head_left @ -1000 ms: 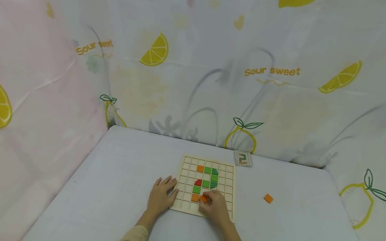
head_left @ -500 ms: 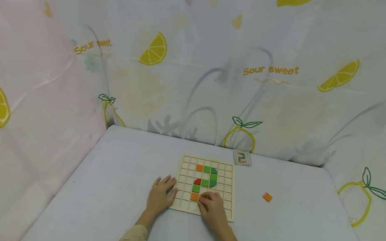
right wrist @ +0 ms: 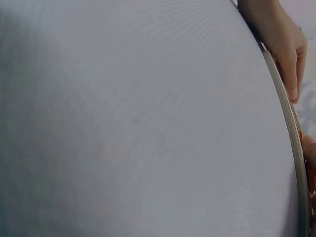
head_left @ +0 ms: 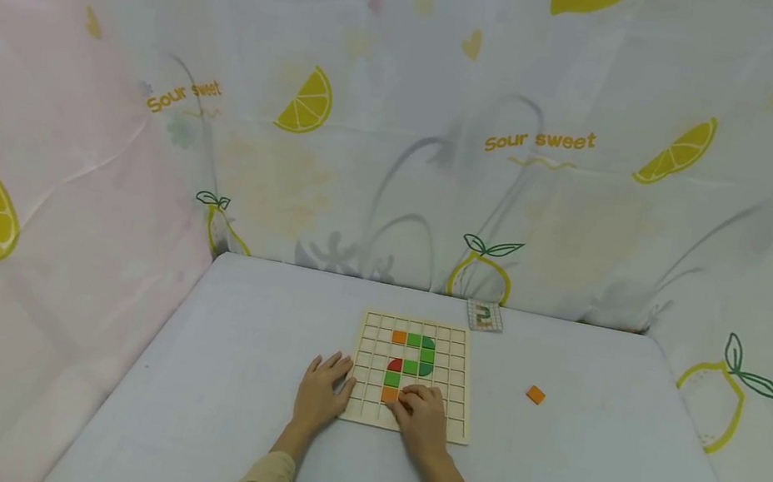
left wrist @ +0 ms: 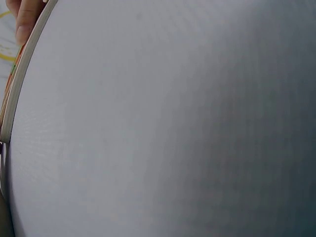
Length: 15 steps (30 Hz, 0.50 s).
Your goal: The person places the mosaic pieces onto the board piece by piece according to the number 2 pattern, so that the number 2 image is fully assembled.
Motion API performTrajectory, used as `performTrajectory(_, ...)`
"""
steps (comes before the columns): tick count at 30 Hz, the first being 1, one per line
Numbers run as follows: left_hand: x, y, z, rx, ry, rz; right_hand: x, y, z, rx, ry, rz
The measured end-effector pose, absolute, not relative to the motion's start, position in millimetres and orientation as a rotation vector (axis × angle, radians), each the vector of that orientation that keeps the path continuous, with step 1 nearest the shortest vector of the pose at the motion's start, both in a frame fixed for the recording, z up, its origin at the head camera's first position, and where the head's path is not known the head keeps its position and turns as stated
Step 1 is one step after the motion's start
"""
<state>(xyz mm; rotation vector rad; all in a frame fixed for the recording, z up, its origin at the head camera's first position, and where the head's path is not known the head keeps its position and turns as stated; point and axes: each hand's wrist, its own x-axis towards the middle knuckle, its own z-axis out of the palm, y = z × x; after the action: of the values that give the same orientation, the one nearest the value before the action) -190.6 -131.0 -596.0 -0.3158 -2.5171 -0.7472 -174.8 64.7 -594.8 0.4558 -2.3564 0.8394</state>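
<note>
A pale wooden grid board (head_left: pixel 373 361) lies on the white table in the head view. Orange, green and red tiles fill some of its cells, including a red rounded tile (head_left: pixel 395 365) and an orange square tile (head_left: pixel 390 395). My left hand (head_left: pixel 320 395) rests at the board's left edge, fingers extended and thumb spread. Over the lower middle of the board, my right hand (head_left: pixel 424 424) has bent fingers and thumb on an orange tile beside the orange square; the fingers cover most of it. In the left wrist view, a right fingertip (left wrist: pixel 23 33) touches the board's top.
One loose orange tile (head_left: pixel 536 394) lies on the table to the right of the board. A small pattern card (head_left: pixel 484 316) sits near the table's back edge. Lemon-printed cloth (head_left: pixel 379 189) hangs behind and at the sides.
The orange tile pinched in my right hand has gone mostly out of sight under the fingers. My right thumb has shifted slightly left and down. My left hand stays at the board's edge.
</note>
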Motion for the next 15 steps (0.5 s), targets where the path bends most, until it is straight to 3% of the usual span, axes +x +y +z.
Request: performTrajectory(15, -189.8, -130.6, -595.0, -0.309, -2.517, -0.759, -174.2, 71.4, -591.8, 0.467, -2.463, 1.054)
